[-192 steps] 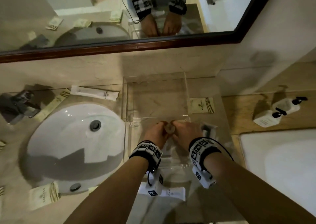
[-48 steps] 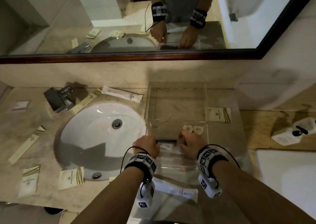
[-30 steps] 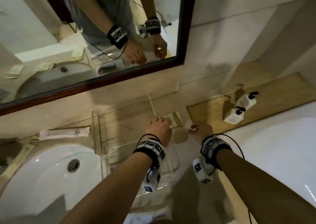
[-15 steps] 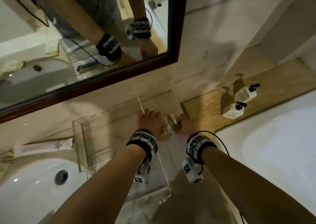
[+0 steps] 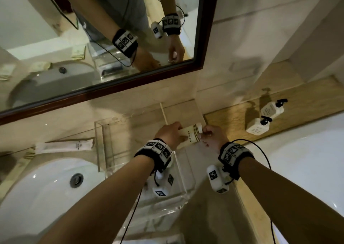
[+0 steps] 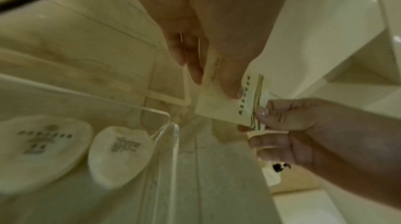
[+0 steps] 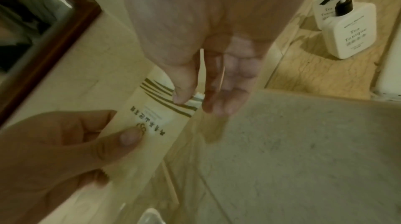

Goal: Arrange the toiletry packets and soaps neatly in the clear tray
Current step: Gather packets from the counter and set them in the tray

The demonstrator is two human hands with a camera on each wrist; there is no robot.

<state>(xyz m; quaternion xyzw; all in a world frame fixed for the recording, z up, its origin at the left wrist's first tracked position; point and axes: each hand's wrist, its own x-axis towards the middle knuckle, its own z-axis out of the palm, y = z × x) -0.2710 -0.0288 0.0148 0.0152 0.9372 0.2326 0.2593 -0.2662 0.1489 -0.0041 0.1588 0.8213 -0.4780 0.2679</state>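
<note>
A cream toiletry packet (image 5: 189, 134) with gold stripes hangs just above the counter, beside the far right corner of the clear tray (image 5: 104, 147). My left hand (image 5: 181, 135) pinches its left part, thumb on top (image 6: 232, 80). My right hand (image 5: 202, 134) pinches the striped end (image 7: 165, 93) between thumb and fingers. In the left wrist view two round wrapped soaps (image 6: 43, 145) (image 6: 121, 148) lie side by side inside the tray. A long white packet (image 5: 65, 146) lies on the counter left of the tray.
The white sink (image 5: 37, 188) is at the left, with a thin striped packet (image 5: 16, 167) by its rim. Two white pump bottles (image 5: 258, 126) (image 5: 272, 109) stand on the wooden ledge to the right. A bathtub (image 5: 307, 160) lies beyond. The mirror (image 5: 111, 87) hangs above.
Both hands left the tray and went right to the striped packet on the counter. They took hold of it and now hold it between them. The head view swung right.
</note>
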